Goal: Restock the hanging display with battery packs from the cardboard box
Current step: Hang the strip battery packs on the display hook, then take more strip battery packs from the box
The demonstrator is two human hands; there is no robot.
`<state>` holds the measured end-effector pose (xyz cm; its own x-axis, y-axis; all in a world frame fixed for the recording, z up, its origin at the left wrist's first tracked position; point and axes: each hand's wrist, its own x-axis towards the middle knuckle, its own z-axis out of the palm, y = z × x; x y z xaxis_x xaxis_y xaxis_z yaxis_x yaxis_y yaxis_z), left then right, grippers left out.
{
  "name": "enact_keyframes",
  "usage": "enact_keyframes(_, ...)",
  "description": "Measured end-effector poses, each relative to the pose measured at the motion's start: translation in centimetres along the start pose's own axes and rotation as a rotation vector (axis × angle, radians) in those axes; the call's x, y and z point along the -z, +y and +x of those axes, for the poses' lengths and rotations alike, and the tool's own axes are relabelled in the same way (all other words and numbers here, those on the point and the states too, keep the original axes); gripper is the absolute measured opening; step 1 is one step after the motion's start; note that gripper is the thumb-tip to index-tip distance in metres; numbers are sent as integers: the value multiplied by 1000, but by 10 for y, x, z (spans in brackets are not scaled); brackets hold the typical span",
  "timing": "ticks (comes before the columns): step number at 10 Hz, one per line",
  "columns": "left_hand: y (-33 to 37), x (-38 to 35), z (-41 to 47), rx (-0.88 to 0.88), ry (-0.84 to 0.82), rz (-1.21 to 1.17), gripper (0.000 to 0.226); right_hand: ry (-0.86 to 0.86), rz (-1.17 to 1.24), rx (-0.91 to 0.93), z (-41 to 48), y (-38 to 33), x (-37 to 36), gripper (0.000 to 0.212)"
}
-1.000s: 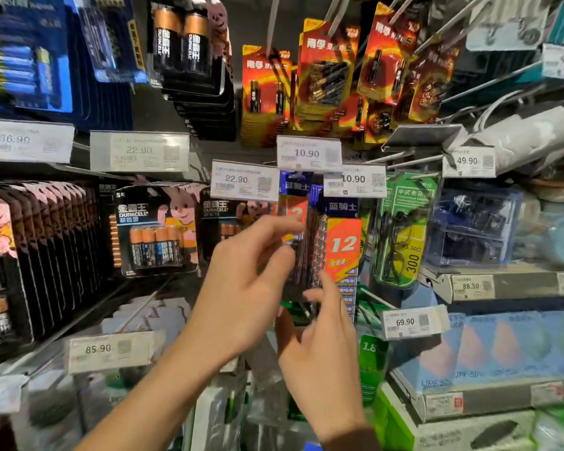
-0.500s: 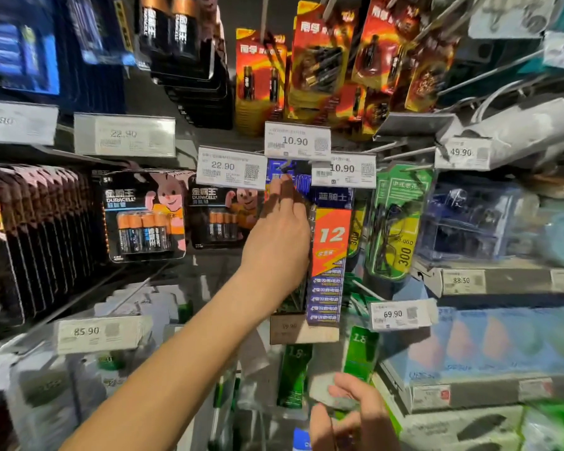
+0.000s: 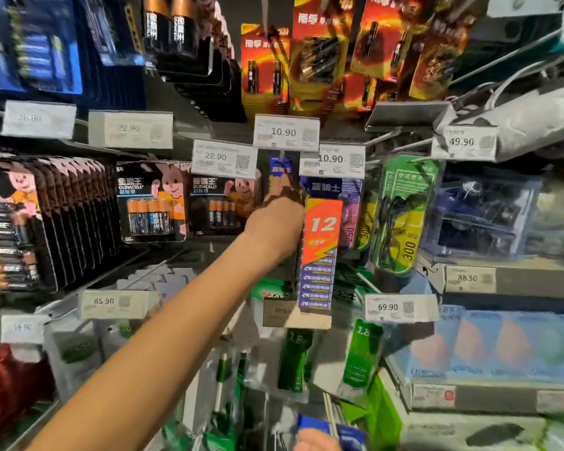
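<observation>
My left hand (image 3: 279,219) reaches up to the hook under the middle 10.90 price tag (image 3: 286,132). It holds a blue battery pack (image 3: 281,167) by its header card, fingers pointing up and thumb hidden. Right beside it hangs a row of the same packs, the front one (image 3: 321,252) marked 12 on an orange panel. Only the top of my right hand (image 3: 318,441) shows at the bottom edge, next to more blue packs (image 3: 350,434); its grip is hidden. No cardboard box is visible.
Duracell packs (image 3: 152,203) hang to the left and red-orange battery cards (image 3: 319,56) above. A green glasses pack (image 3: 401,219) hangs to the right, with boxed goods on shelves beyond. Price tags (image 3: 224,157) jut out on hook ends around my left hand.
My right hand let go of the pack and dropped to the bottom edge. My left hand alone carried the pack up to the hook under the 10.90 tag.
</observation>
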<state>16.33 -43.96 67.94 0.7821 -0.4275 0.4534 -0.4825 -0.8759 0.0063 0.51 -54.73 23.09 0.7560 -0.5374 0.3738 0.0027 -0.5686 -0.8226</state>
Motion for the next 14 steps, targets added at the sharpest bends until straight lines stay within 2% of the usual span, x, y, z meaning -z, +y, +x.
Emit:
enact_keyframes(1, 5, -1, -30, -28, 41, -28, 39, -223, 120, -60, 33, -68, 33, 38)
enact_keyframes(2, 13, -1, -78, -69, 21, -98, 52, -308, -102, 135, -9, -112, 70, 45)
enact_keyframes(3, 21, -6, -135, 12, 0, -100, 62, -332, -9, 153, -3, -113, 65, 32)
enact_keyframes(4, 10, -33, -210, 98, 44, -217, 62, -470, -118, 138, -24, -112, 57, 36)
enact_keyframes(5, -16, -81, -306, 284, 6, -358, 48, -634, -93, 202, -45, -112, 36, 57)
enact_keyframes(6, -31, -122, -410, 553, -159, -406, 44, -801, -69, 317, -72, -110, 15, 49)
enact_keyframes(7, -37, -144, -491, 702, -333, -390, 48, -990, -130, 400, -103, -108, -7, 64)
enact_keyframes(8, -48, -152, -540, 761, -404, -339, 52, -1152, -212, 431, -130, -118, -18, 78)
enact_keyframes(10, -96, -159, -576, 841, -404, -346, 52, -1250, -273, 414, -184, -136, -33, 71)
enact_keyframes(11, -138, -161, -586, 841, -410, -429, 43, -1319, -342, 421, -208, -155, -57, 69)
enact_keyframes(12, -190, -170, -605, 922, -362, -635, 37, -1345, -312, 355, -239, -181, -98, 66)
enact_keyframes(13, -248, -187, -622, 923, -346, -738, 35, -1334, -229, 225, -282, -208, -154, 61)
enact_keyframes(14, -309, -221, -645, 907, -502, -709, 30, -1324, -269, 104, -327, -221, -212, 62)
